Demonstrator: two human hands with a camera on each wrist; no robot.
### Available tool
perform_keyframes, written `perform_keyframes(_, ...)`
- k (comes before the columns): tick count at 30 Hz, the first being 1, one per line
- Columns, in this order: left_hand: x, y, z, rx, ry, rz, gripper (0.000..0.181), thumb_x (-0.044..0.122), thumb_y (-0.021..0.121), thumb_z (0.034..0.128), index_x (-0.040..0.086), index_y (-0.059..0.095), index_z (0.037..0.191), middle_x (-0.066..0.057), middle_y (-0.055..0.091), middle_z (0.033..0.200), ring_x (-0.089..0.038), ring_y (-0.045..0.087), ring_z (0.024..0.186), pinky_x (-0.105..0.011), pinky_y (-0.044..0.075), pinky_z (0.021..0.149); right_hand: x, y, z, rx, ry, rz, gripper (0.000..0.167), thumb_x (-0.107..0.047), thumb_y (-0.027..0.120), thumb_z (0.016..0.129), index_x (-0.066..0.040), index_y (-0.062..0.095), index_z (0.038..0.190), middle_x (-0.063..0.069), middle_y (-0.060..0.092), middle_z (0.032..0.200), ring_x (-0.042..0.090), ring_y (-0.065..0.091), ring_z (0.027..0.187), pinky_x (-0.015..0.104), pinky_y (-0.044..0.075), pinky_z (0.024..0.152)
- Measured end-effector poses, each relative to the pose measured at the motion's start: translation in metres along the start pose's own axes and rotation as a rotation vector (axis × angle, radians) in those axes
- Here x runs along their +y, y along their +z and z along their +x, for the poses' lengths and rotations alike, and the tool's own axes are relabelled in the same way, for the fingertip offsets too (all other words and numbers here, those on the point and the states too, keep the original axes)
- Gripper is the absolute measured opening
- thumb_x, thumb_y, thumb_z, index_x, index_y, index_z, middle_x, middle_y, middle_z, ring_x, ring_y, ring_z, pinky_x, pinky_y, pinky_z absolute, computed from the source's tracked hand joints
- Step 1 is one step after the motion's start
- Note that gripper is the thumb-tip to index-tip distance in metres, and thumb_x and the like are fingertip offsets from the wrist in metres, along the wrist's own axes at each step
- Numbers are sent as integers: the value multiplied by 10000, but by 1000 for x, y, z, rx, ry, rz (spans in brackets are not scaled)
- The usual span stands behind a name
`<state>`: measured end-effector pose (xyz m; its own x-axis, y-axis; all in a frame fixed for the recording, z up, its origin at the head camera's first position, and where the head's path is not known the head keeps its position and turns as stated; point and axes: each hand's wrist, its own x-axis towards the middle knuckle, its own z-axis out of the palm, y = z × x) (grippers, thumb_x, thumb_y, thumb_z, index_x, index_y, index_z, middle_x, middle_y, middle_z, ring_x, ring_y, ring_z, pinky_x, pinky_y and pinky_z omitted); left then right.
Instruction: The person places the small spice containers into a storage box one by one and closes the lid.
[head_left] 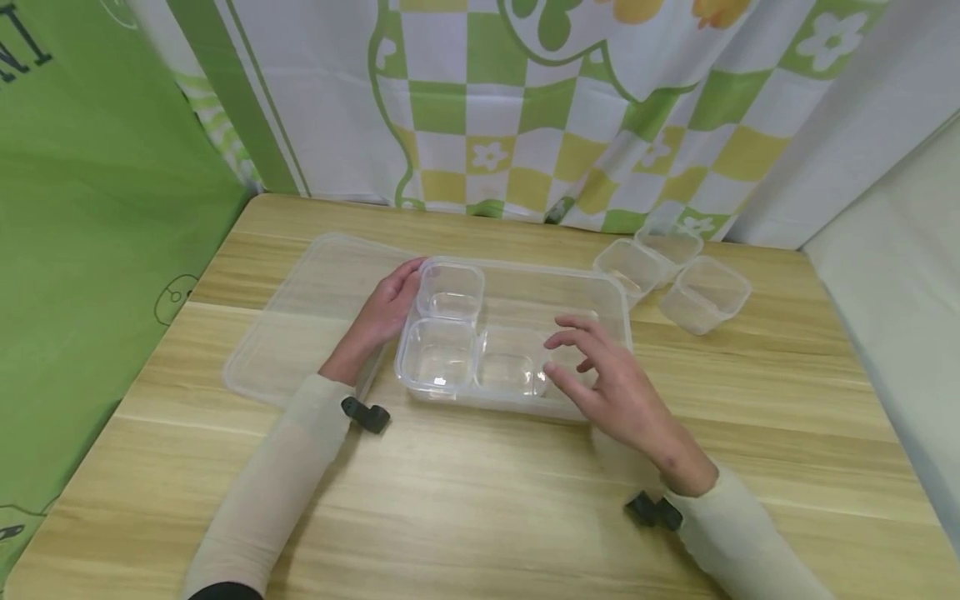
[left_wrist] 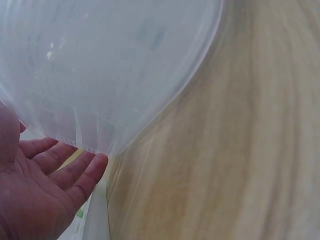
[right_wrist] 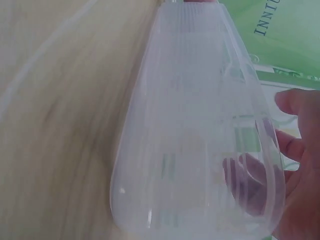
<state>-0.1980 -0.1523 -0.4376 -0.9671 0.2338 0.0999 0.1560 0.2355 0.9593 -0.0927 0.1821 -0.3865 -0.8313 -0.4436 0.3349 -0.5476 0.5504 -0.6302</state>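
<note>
A large clear plastic box [head_left: 555,287] stands on the wooden table. Inside it, small clear square tubs stand at the back left [head_left: 452,283], front left [head_left: 439,350] and front middle [head_left: 506,358]. My left hand [head_left: 392,302] holds the box at its back left corner, its fingertips [left_wrist: 97,162] against the outer wall. Over the box's right part hovers my right hand [head_left: 611,387], fingers loosely bent and nothing between them. What lies under this hand is partly hidden. In the right wrist view, the tubs' outlines blur through the box's wall [right_wrist: 190,120].
A flat clear lid [head_left: 281,333] lies on the table to the left, partly behind the left forearm. Loose tubs [head_left: 705,296] stand in a cluster at the back right. A patterned curtain [head_left: 495,108] hangs along the table's [head_left: 480,517] far edge.
</note>
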Motion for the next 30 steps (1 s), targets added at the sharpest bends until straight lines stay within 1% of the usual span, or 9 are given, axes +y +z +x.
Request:
perform_keyframes(3,0,0,0,4,-2,-4,468,243,385,1135,-10,444,1524,-250,572,1369,-391,564,1212,-495,410,1101,2,-6,0,34,7,10,228,-132,702,994,-87,651,1212,75,535,1457,267,593,1187,394,568,794)
perform_keyframes(6,0,0,0,5,1,-6,462,234,383,1136,-14,445,1521,-248,572,1365,-381,568,1197,-487,420,1091,6,-13,-1,79,3,1,213,-95,681,999,-72,657,1210,81,556,1441,282,604,1156,385,556,807)
perform_keyframes(8,1,0,1,9,2,0,458,233,383,1135,-12,452,1516,-243,574,1366,-372,569,1194,-481,424,1087,8,-18,-1,111,-5,-11,207,-62,670,997,-59,662,1204,89,565,1434,292,610,1146,361,546,811)
perform_keyframes(11,2,0,1,12,5,5,457,226,382,1134,-16,451,1516,-247,573,1367,-377,570,1197,-484,424,1088,13,-25,-2,160,-5,-24,187,-15,664,986,-39,679,1171,101,576,1423,301,590,1199,307,515,828)
perform_keyframes(14,2,1,2,9,6,12,463,225,380,1134,-19,441,1522,-245,558,1400,-378,559,1234,-485,410,1106,18,-34,-3,209,2,-27,158,21,659,972,-10,694,1124,121,588,1412,318,561,1257,258,488,829)
perform_keyframes(20,2,0,2,4,3,13,465,238,383,1135,-9,447,1523,-241,556,1411,-383,557,1245,-487,412,1104,33,-51,-3,301,16,-37,154,76,667,934,36,705,1077,190,620,1344,345,559,1242,212,475,800)
perform_keyframes(23,3,-1,2,9,1,18,462,238,384,1135,-5,449,1523,-238,563,1398,-382,568,1221,-488,425,1091,44,-58,-3,335,53,-67,152,65,677,933,46,709,1080,189,632,1326,337,566,1219,205,464,782)
perform_keyframes(27,3,-1,1,10,-4,20,472,251,383,1133,10,439,1535,-240,576,1369,-385,585,1185,-495,437,1078,58,-68,-5,349,142,-89,157,17,676,952,39,714,1103,189,631,1332,339,551,1223,170,441,793)
perform_keyframes(30,1,-1,0,8,-5,16,476,252,386,1131,6,436,1536,-247,575,1373,-390,582,1196,-499,426,1092,69,-76,-8,353,207,-107,165,-15,676,960,31,718,1113,188,629,1337,340,547,1224,134,427,808)
